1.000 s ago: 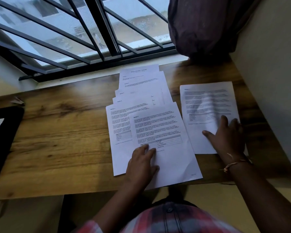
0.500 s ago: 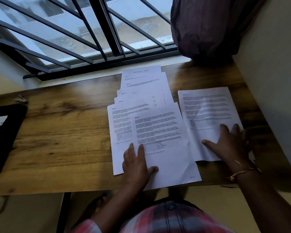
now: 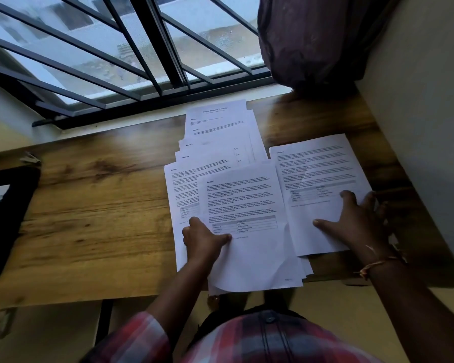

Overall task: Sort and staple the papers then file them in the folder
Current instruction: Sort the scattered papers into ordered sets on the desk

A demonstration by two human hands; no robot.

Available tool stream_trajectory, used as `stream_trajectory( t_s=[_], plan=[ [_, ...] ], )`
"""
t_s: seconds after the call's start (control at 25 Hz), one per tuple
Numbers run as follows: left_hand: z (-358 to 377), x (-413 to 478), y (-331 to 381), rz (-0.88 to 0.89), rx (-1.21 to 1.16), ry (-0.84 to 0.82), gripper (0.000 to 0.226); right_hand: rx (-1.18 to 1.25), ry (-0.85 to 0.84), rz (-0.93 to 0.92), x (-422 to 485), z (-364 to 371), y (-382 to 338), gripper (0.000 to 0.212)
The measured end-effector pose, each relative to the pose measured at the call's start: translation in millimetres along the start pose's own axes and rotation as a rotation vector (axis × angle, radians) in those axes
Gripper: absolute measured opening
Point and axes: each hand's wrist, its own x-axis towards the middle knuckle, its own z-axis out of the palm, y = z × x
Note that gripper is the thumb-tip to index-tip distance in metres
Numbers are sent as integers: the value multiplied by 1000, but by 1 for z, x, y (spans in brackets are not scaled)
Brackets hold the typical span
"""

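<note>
**Sort step in hand, stapling and filing not begun**

The papers are all on the wooden desk, right of centre, in three groups. A fanned stack runs back toward the window. The top sheet, headed "Section 7", lies on other pages at the near edge. A separate right sheet lies just beside it, and their edges overlap.

The left hand grips the left edge of the top sheet, fingers curled and thumb on the face. The sheet's near corner hangs past the desk edge. The right hand lies flat on the right sheet, fingers straight and spread, pinning it down.

The black folder is at the far left, well apart from the papers and untouched. It's my guess that this is the folder. A small grey object beyond it is too blurred to name; it could be the stapler.

My read is that the pages are being ordered by section number. The next move needs the heading on the right sheet read, which I can't do from here. Then one page goes onto the other with the edges squared. The loose overhang could slide off.
</note>
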Motion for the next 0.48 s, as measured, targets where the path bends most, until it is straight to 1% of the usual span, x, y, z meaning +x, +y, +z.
stream_trajectory(
  t_s=[0.16,0.2,0.28,0.32,0.36,0.4,0.48],
  plan=[
    [-2,13,1,-99,-135,-29,65,1,9,5,-1,0,-1,103],
    [-3,16,1,-106,-166,-42,60,2,6,4,-1,0,-1,102],
    [-3,20,3,-126,-194,-76,41,4,5,1,-2,-1,-2,102],
    [-3,20,6,-141,-196,-87,36,3,9,1,-2,0,-2,103],
    [-3,20,8,-145,-203,-88,37,1,14,1,-1,1,-1,103],
    [-2,19,10,-146,-177,-77,43,-1,16,1,-1,1,-1,103],
    [-1,11,15,-107,-51,-25,56,-8,12,4,-1,1,-1,102]
  ],
)
